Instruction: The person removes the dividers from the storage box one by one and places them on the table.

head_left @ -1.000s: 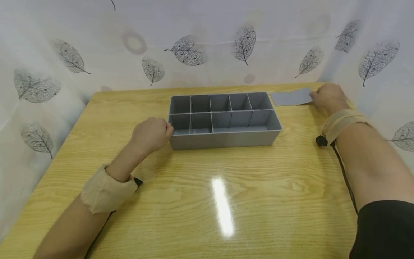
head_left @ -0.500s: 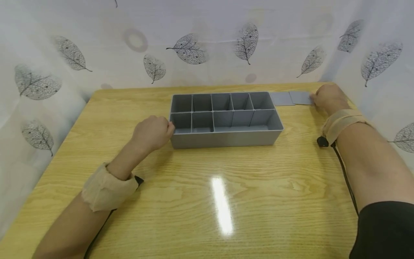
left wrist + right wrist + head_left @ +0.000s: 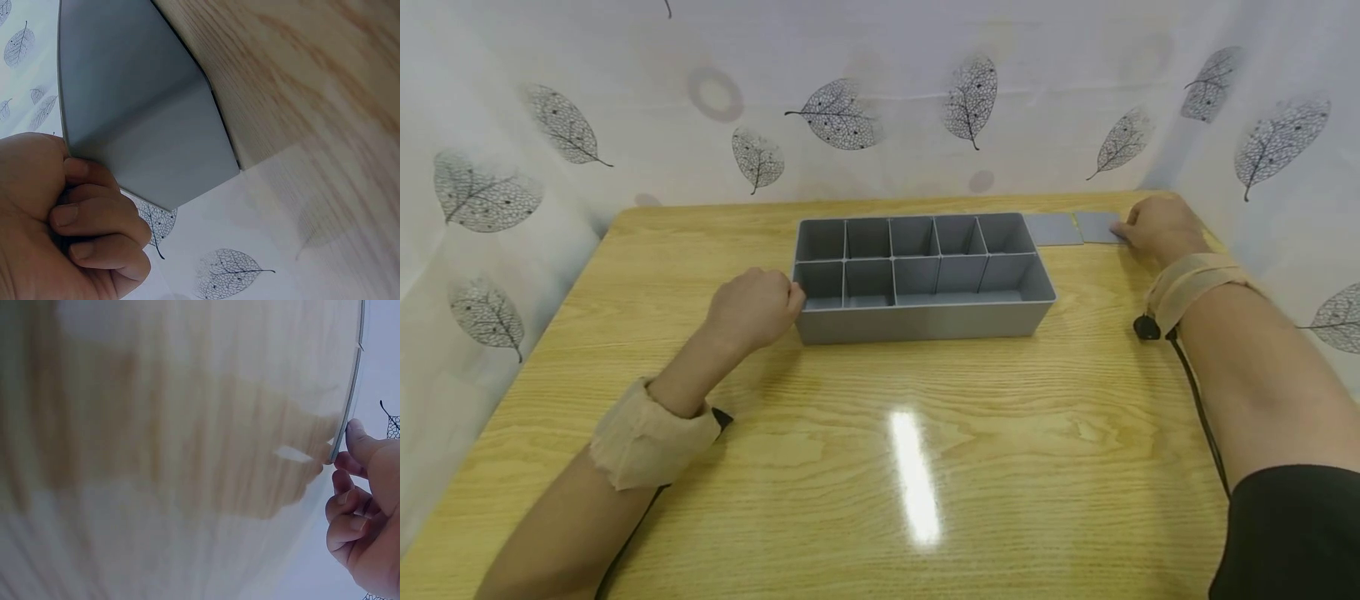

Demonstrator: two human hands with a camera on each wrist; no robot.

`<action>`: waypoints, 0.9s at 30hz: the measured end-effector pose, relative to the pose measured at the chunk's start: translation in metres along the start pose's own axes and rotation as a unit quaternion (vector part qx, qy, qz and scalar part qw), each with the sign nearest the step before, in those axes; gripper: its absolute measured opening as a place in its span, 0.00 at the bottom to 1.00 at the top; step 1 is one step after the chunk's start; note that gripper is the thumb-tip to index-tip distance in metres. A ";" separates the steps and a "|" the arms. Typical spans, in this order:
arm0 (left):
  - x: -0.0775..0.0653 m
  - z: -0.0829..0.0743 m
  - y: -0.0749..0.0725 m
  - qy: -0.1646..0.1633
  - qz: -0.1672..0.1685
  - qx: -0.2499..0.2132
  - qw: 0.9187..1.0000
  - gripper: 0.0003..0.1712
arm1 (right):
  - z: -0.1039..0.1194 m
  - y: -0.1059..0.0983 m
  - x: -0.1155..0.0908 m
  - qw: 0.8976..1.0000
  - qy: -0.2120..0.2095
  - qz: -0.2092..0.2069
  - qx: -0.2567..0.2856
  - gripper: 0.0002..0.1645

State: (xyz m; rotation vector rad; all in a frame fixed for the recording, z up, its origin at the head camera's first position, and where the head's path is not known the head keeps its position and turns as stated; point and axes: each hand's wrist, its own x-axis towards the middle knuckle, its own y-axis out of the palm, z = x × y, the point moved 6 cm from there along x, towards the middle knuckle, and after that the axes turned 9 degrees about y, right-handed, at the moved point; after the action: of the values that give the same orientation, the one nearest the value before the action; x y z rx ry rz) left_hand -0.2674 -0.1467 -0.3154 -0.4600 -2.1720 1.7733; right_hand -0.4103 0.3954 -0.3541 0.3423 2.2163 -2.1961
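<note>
A grey divided storage box (image 3: 925, 322) stands at the back middle of the table in the head view. Its back row is split into several small cells; the front row has two small cells at left and one long cell at right. My left hand (image 3: 752, 307) grips the box's front left rim, thumb and curled fingers at the edge in the left wrist view. Two flat grey divider plates (image 3: 1055, 229) lie in line off the box's back right corner. My right hand (image 3: 1165, 227) pinches the outer divider plate (image 3: 1096, 227) at its right end, thumb on top, a finger beneath.
The wooden table (image 3: 820, 467) has a bright glare streak at its middle. A white leaf-print curtain (image 3: 895, 100) hangs close behind the table and along its sides. Black cables run along both forearms from the wrist bands (image 3: 655, 437).
The outer divider plate, tilted with its right end up a second ago, now lies flat, with a thin gap to the inner plate. The left hand and the box hold still.
</note>
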 end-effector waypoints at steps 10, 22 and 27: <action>0.000 0.001 -0.001 0.000 -0.002 -0.001 1.000 0.25 | 0.005 -0.001 0.002 1.000 0.004 0.013 0.007 0.33; 0.000 0.000 -0.003 0.002 -0.005 0.005 1.000 0.25 | 0.035 -0.035 -0.010 1.000 -0.008 0.002 0.021 0.35; -0.001 0.002 -0.002 0.004 -0.002 -0.003 1.000 0.24 | 0.076 -0.063 -0.019 0.998 -0.050 -0.023 0.007 0.30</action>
State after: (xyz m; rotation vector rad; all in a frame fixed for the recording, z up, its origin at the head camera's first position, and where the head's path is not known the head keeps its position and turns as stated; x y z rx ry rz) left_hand -0.2672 -0.1489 -0.3141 -0.4640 -2.1718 1.7613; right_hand -0.4131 0.3179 -0.2905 0.1796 2.1801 -2.1995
